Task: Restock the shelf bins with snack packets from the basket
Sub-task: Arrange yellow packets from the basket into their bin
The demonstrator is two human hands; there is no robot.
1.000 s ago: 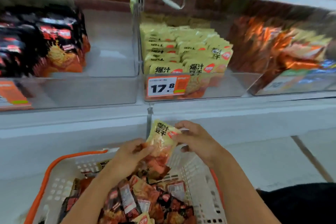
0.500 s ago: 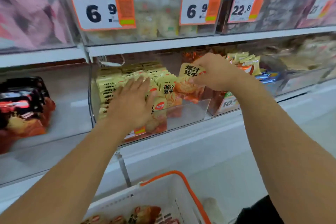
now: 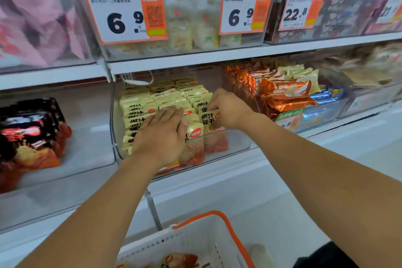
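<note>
A clear shelf bin (image 3: 237, 141) on the middle shelf holds several rows of upright yellow snack packets (image 3: 143, 102). My left hand (image 3: 162, 136) lies flat, fingers spread, on the front packets. My right hand (image 3: 229, 109) pinches one yellow packet (image 3: 208, 118) with black lettering, set down into the right end of the front row. The white basket (image 3: 191, 243) with an orange rim sits at the bottom, with a few orange-red packets (image 3: 180, 260) showing inside.
Black and orange packets (image 3: 30, 137) fill the bin to the left. Orange foil packs (image 3: 285, 93) and blue packs (image 3: 326, 93) fill the bin to the right. The upper shelf carries bins with price tags (image 3: 126, 17). A white shelf ledge (image 3: 239, 178) runs below.
Both hands rose from the basket to the bin. My right hand has lowered the yellow packet into the front row, and my left hand has slid forward onto the packets.
</note>
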